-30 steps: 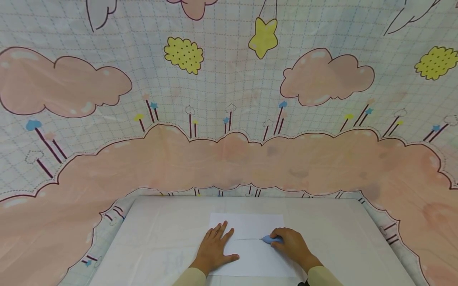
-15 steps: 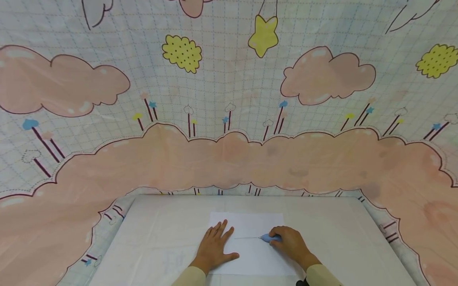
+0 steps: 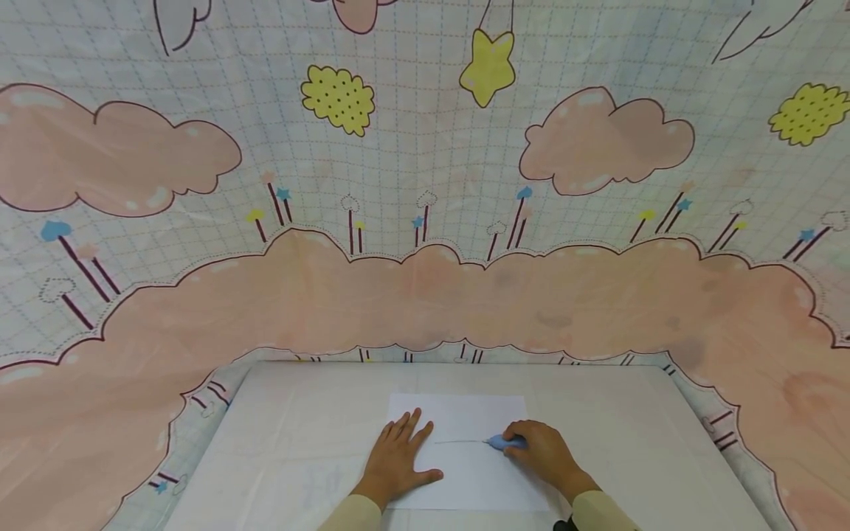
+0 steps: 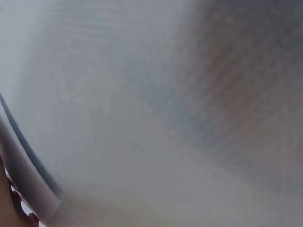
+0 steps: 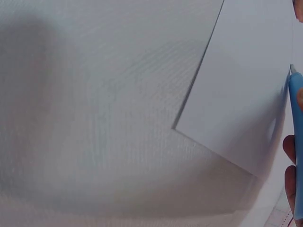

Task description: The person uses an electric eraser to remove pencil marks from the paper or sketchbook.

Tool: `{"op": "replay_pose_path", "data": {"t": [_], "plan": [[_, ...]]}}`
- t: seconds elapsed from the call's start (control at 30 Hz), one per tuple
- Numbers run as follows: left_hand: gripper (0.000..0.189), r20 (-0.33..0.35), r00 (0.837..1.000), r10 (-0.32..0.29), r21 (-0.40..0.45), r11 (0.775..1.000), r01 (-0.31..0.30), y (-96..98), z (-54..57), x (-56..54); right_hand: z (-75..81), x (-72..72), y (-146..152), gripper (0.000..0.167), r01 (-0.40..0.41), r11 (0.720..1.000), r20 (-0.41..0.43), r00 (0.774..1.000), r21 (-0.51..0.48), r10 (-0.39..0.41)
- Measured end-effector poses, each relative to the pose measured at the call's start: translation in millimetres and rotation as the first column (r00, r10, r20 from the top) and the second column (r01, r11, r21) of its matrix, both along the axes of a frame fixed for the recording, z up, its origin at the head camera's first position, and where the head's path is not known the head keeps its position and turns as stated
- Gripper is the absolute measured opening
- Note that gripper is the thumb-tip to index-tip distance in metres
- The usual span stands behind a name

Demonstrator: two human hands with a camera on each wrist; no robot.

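A white sheet of paper lies flat before me, bearing one thin, nearly level line. My left hand rests on the sheet's left part, fingers spread and thumb pointing right. With my right hand I pinch a thick light-blue pen, its narrow tip at the line's right end. The right wrist view shows the pen close up, with a pale pointed tip, fingertips against its barrel and a corner of the paper. In the left wrist view only part of the hand appears, at the lower left edge.
A pale tabletop stretches out around the paper. Behind and beside it hangs a cloth printed with clouds and stars. Something small and black sits by my right sleeve.
The pen tip shifts slightly left along the line, then back right, with my right hand. My left hand keeps its place on the paper.
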State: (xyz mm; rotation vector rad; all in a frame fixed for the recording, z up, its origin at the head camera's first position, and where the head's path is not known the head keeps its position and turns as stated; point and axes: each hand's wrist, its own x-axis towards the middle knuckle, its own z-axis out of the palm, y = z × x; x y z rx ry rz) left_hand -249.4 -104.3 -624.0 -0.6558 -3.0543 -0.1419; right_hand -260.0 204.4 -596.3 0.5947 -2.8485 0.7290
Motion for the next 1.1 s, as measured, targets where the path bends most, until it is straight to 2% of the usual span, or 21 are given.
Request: {"op": "replay_pose_path", "data": {"t": [0.77,1.1], "plan": [[0.095,0.018,1.000,0.013,0.001,1.000,-0.013,-0.1,-3.0,1.3,5.3,-2.0,-8,0.017,-0.056,0.998,0.030,0.998,0.019,0.056],[0.095,0.037,0.999,0.012,-0.001,1.000,-0.012,-0.2,-0.3,0.3,6.7,-1.9,-2,0.016,-0.031,0.999,0.021,0.999,0.031,0.030]]}}
